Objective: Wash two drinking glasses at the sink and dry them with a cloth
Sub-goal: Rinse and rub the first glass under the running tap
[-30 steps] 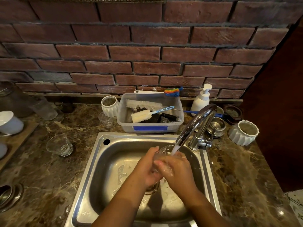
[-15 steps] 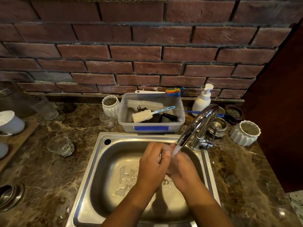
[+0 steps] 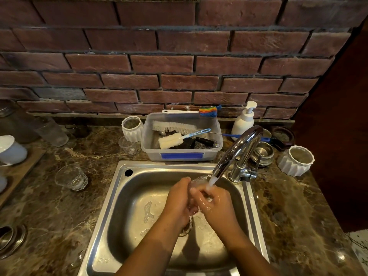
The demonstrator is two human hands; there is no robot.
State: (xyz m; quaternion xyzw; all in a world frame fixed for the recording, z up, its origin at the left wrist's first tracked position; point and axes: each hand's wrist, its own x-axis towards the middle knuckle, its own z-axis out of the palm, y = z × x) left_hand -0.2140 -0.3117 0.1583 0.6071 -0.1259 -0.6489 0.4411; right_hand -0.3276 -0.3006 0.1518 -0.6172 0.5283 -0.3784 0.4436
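glass (image 3: 199, 179) between left hand (image 3: 179, 198) and right hand (image 3: 214, 204) | both curled round it | under running tap (image 3: 240, 147)

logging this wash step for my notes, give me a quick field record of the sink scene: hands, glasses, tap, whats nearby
left hand: grips the held glass from the left, over the sink
right hand: wet, fingers curled on the held glass
faucet: running; stream lands on glass and right hand
second glass: on the counter left of the sink, untouched
tub: behind the sink, holds brushes
soap dispenser: right of the tub, by the wall
cloth: none in view
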